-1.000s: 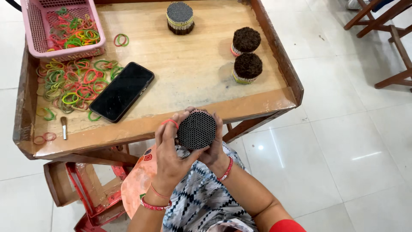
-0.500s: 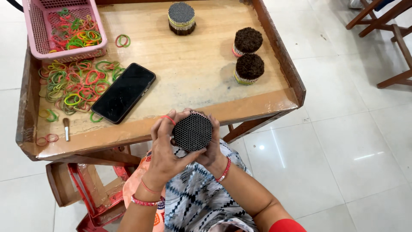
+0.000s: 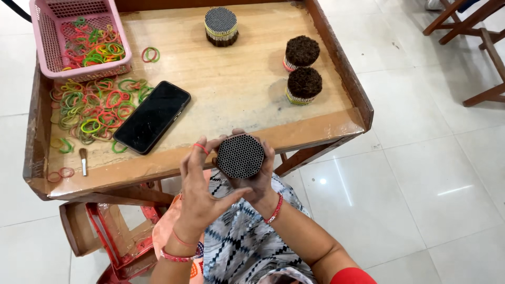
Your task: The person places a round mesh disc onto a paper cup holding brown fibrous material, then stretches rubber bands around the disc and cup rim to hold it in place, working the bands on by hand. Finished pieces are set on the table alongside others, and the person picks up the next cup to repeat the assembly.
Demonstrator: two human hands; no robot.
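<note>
The right hand (image 3: pixel 258 176) has its grip closed around a round bundle of thin sticks with a dark, honeycomb-patterned end face (image 3: pixel 240 156). The bundle is held upright in front of the body, just below the near edge of the table, with its end face turned toward the camera. The left hand (image 3: pixel 202 192) stands beside the bundle with fingers spread; a red rubber band (image 3: pixel 200 148) is looped over the tip of one finger. The left thumb reaches toward the bundle's lower side. The left grip is not closed on the bundle; actual contact cannot be confirmed.

The sides of the bundle are hidden by the fingers, so any banding around it cannot be made out. The right palm is concealed behind the bundle.

The wooden table with raised rim (image 3: pixel 226 94) carries a black smartphone lying face up (image 3: pixel 152 117). Left of it is a loose heap of red, green and yellow rubber bands (image 3: pixel 92 108). A pink plastic basket with more bands (image 3: pixel 79 37) stands at the far left corner. Three further stick bundles stand upright: one grey-topped (image 3: pixel 221 25) and two brown-topped (image 3: pixel 302 52) (image 3: pixel 304 85). A small brush (image 3: pixel 83 159) lies near the front left edge.
</note>
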